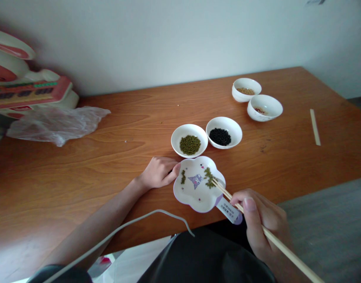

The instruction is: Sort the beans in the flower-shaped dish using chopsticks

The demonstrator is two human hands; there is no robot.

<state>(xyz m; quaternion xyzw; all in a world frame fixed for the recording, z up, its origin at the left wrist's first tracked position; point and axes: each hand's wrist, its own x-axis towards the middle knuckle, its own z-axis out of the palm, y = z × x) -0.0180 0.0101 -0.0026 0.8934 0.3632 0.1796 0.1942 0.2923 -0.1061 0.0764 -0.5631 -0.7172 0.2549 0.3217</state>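
Note:
My right hand (261,218) holds a pair of wooden chopsticks (282,242), their tips among green beans (209,177) at the right side of a flower-shaped plate (199,200). A smaller cluster of green beans (183,177) lies on the plate's left side. My left hand (161,171) rests on the table beside the plate, fingers curled, its thumb at the plate's upper left rim; whether it pinches the rim is unclear. Just behind the plate are a white bowl of green beans (190,145) and a white bowl of black beans (220,136).
Two more white bowls (247,83) (270,103) with small contents stand at the back right. A paper strip (315,127) lies farther right. A plastic bag (59,122) and a toy keyboard (35,92) are at left. A pale cable (121,227) crosses in front.

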